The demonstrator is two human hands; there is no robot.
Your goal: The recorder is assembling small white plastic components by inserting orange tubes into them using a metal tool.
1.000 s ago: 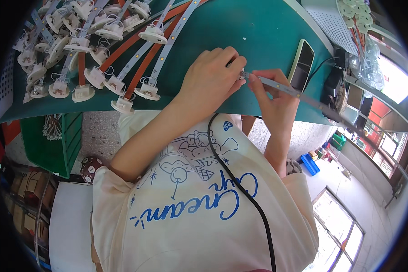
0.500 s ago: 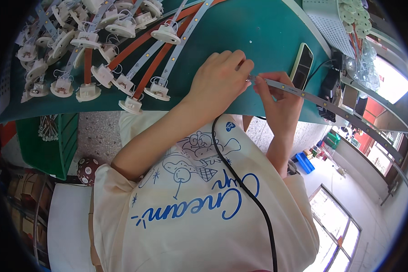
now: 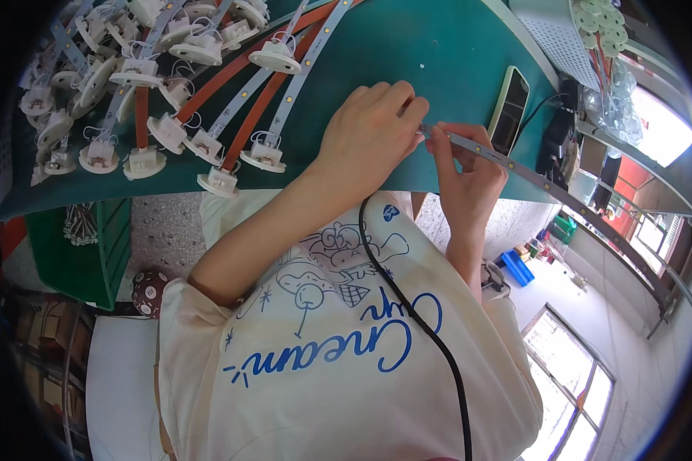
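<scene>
My right hand (image 3: 469, 173) pinches the near end of a long, thin white light strip (image 3: 515, 165) that runs off to the right past the bench edge. My left hand (image 3: 369, 134) is curled over that same end, fingertips meeting the right hand's at the strip's tip; what the left fingers hold there is hidden. Both hands hover over the green bench mat (image 3: 423, 61). To the left lies a pile of finished strips with white round sockets (image 3: 207, 77), some on orange backing.
A phone (image 3: 509, 107) lies on the mat just beyond my right hand, with a cable leading right. A perforated white tray (image 3: 553, 38) and small white discs (image 3: 603, 27) sit at the far right. A green crate (image 3: 84, 246) stands under the bench on the left.
Both hands stay joined at the strip's end. The view has shifted slightly, so the hands and the pile of sockets sit a little further right and up.
</scene>
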